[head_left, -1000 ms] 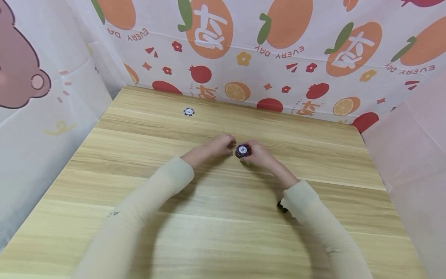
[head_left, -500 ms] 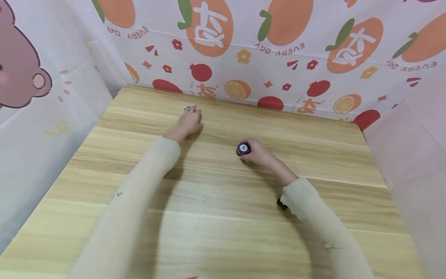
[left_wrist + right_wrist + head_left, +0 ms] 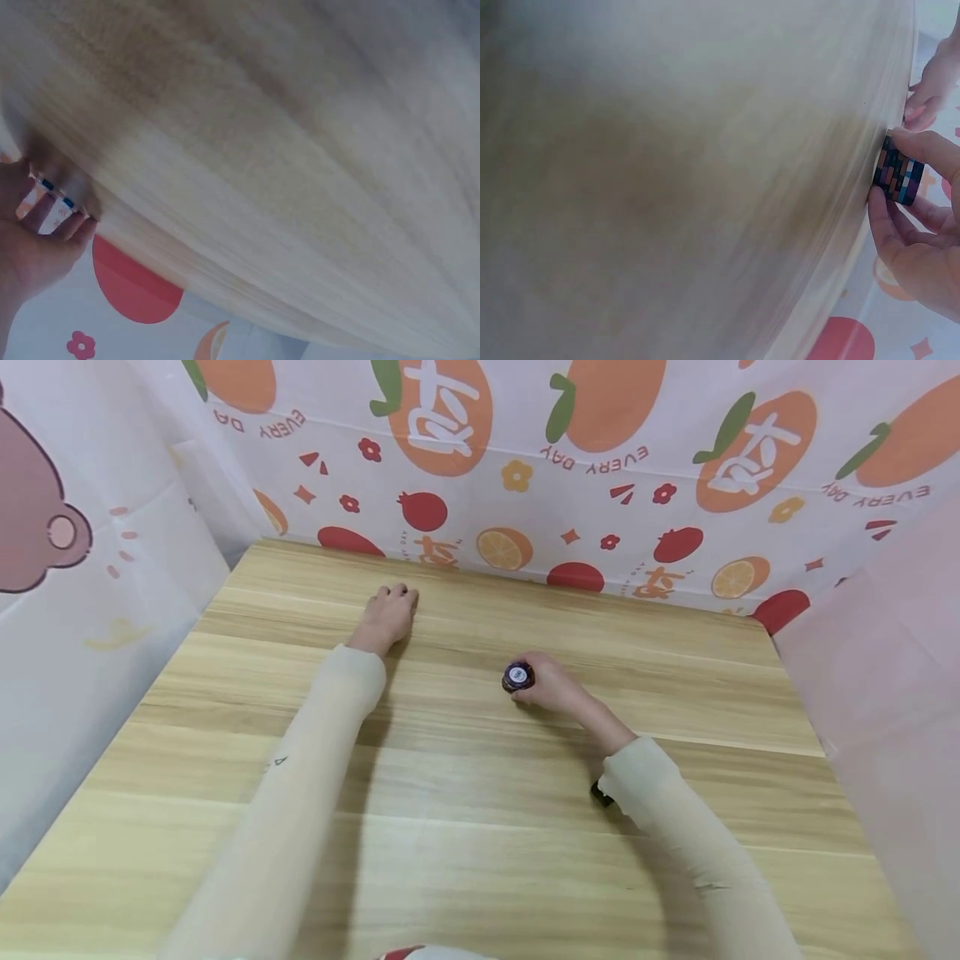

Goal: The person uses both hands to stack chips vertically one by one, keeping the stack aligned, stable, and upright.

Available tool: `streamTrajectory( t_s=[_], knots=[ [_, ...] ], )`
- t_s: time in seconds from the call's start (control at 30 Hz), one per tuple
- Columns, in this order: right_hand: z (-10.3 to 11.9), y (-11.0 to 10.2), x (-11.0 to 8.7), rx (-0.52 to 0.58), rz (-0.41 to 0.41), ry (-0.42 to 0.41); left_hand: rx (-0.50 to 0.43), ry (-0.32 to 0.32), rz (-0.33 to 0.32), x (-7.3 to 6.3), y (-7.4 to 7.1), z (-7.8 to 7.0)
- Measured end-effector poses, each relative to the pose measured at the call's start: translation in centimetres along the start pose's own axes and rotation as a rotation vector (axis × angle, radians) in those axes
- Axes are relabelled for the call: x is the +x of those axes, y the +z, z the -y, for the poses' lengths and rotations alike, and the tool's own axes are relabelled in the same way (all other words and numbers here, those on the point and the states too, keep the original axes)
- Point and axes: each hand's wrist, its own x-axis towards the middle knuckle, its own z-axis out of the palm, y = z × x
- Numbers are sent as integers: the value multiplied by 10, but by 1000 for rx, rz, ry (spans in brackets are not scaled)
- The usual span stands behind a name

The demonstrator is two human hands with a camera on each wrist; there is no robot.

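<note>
My left hand (image 3: 386,614) reaches to the far left of the wooden table. In the left wrist view its thumb and fingertips pinch a poker chip (image 3: 58,193) by its rim, seen edge-on; the hand hides this chip in the head view. Nearer the table's middle, my right hand (image 3: 553,683) grips an upright stack of poker chips (image 3: 518,676) between thumb and fingers. The stack's top is dark with a white centre. Its layered edge, with dark, orange and purple patches, shows in the right wrist view, where the stack stands at the table surface.
A small black object (image 3: 602,795) lies partly under my right sleeve. The wooden table (image 3: 480,860) ends at a fruit-printed curtain (image 3: 577,527) behind, with more curtains at left and right.
My left hand has moved from beside the stack to the far-left chip, covered it and taken hold of it. My right hand stays on the stack throughout.
</note>
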Motion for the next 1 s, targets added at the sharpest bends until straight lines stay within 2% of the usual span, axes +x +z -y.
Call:
streamTrajectory(
  t_s=[0.1, 0.33, 0.5, 0.63, 0.77, 1.0],
  knots=[
    [1, -1, -1, 13, -3, 4, -30, -3, -50, 4, 2, 1],
    [2, -1, -1, -5, -8, 12, -104, -20, -72, 7, 0, 6],
    [2, 0, -1, -3, -5, 30, -78, -13, -59, 4, -5, 7],
    [1, 1, 0, 6, 2, 36, -72, -30, -47, 1, -10, 6],
    [2, 1, -2, 7, -12, 8, -80, -45, -34, -1, -13, 5],
    [0, 2, 0, 14, -3, 16, -56, -13, -5, -2, -16, 1]
  ],
)
